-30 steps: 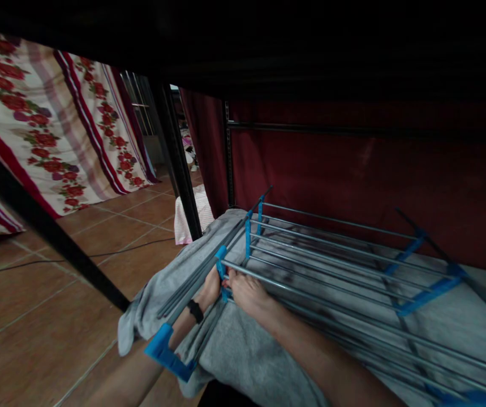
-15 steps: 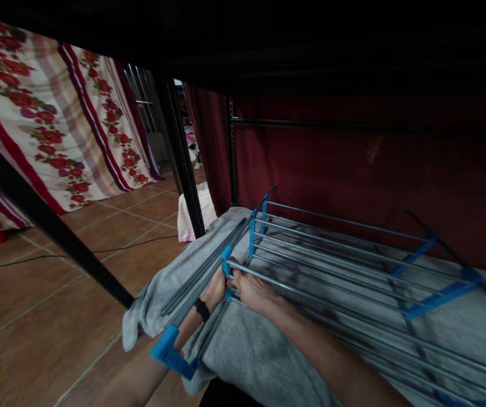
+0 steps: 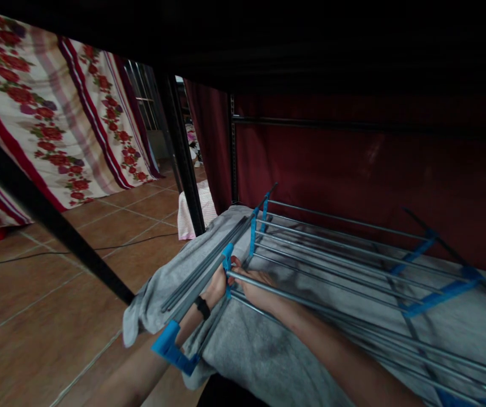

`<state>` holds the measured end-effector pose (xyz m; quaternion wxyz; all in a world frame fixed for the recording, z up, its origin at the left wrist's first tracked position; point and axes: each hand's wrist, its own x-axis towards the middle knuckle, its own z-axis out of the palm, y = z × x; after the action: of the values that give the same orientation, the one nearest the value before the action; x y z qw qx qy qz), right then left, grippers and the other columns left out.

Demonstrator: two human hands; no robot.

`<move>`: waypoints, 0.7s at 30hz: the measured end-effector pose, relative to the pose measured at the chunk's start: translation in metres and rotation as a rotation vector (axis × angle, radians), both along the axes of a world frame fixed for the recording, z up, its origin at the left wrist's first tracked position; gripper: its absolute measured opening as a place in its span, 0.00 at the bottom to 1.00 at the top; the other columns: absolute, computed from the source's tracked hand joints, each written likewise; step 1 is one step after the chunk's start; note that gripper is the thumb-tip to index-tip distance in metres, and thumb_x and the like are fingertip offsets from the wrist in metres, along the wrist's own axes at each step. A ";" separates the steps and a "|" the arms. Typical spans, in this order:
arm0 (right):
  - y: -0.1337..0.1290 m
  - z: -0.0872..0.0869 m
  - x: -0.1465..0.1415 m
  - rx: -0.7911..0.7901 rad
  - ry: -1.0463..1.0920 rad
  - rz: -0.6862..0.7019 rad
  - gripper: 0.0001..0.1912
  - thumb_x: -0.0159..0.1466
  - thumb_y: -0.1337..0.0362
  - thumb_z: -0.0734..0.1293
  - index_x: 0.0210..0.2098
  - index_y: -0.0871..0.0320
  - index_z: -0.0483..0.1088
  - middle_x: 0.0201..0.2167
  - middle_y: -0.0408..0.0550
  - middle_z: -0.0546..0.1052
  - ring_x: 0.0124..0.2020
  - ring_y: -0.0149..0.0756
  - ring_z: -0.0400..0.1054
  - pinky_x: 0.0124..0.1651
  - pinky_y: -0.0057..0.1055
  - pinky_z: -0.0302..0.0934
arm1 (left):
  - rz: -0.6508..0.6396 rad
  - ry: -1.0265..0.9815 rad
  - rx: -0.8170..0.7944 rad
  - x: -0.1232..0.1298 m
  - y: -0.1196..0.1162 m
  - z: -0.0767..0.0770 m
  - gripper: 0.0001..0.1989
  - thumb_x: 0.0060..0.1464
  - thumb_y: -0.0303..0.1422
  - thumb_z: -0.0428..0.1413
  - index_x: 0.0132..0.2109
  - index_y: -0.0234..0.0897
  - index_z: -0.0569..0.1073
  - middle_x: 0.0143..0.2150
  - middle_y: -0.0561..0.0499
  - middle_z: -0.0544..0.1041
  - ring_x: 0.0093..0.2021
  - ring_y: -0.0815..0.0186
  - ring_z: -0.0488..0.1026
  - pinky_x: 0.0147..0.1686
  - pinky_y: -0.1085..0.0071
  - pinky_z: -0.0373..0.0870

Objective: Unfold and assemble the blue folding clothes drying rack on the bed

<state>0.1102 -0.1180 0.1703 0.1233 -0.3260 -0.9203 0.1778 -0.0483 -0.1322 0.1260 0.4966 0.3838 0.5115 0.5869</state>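
A partly assembled rack of grey metal tubes and blue plastic brackets lies on a grey blanket (image 3: 268, 362). My left hand (image 3: 216, 287), with a dark band on the wrist, is closed around the near blue bracket (image 3: 227, 257) from the left. From the other side, my right hand (image 3: 251, 284) pinches the end of a metal tube (image 3: 293, 288) against that bracket. Whether the tube end sits in a socket is hidden by my fingers. Another blue bracket (image 3: 170, 346) projects at the near end of the side bar, over my left forearm.
Loose grey tubes (image 3: 209, 265) lie on the blanket left of the rack. Black metal posts (image 3: 187, 164) frame the space, under a dark overhead surface. A dark red curtain (image 3: 331, 164) hangs behind. Tiled floor (image 3: 77, 288) with a black cable (image 3: 128, 246) is at left.
The tube end at my right hand has dropped from near the top of the near bracket to lower along it. My left hand stays at the bracket.
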 end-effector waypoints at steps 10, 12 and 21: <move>-0.004 0.004 -0.009 -0.044 0.065 -0.009 0.20 0.74 0.61 0.54 0.49 0.52 0.77 0.48 0.40 0.82 0.49 0.33 0.76 0.49 0.25 0.63 | 0.060 0.088 -0.016 0.004 -0.008 0.006 0.22 0.55 0.59 0.50 0.33 0.47 0.74 0.18 0.53 0.66 0.23 0.59 0.68 0.27 0.62 0.62; -0.002 0.002 -0.010 -0.047 0.049 -0.011 0.19 0.74 0.61 0.56 0.47 0.53 0.79 0.46 0.41 0.83 0.47 0.33 0.77 0.48 0.25 0.64 | 0.063 0.071 -0.014 0.005 -0.008 0.007 0.22 0.55 0.58 0.51 0.32 0.47 0.74 0.19 0.53 0.68 0.23 0.60 0.67 0.26 0.63 0.63; -0.001 -0.001 -0.010 0.022 -0.001 -0.017 0.22 0.75 0.62 0.54 0.50 0.52 0.79 0.48 0.43 0.83 0.50 0.33 0.76 0.50 0.25 0.64 | 0.086 0.074 -0.020 0.003 -0.005 0.001 0.21 0.55 0.57 0.51 0.30 0.45 0.74 0.20 0.52 0.70 0.26 0.59 0.70 0.28 0.63 0.64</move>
<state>0.0999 -0.1190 0.1694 0.1278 -0.3328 -0.9194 0.1663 -0.0450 -0.1368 0.1273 0.4555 0.3781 0.5511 0.5880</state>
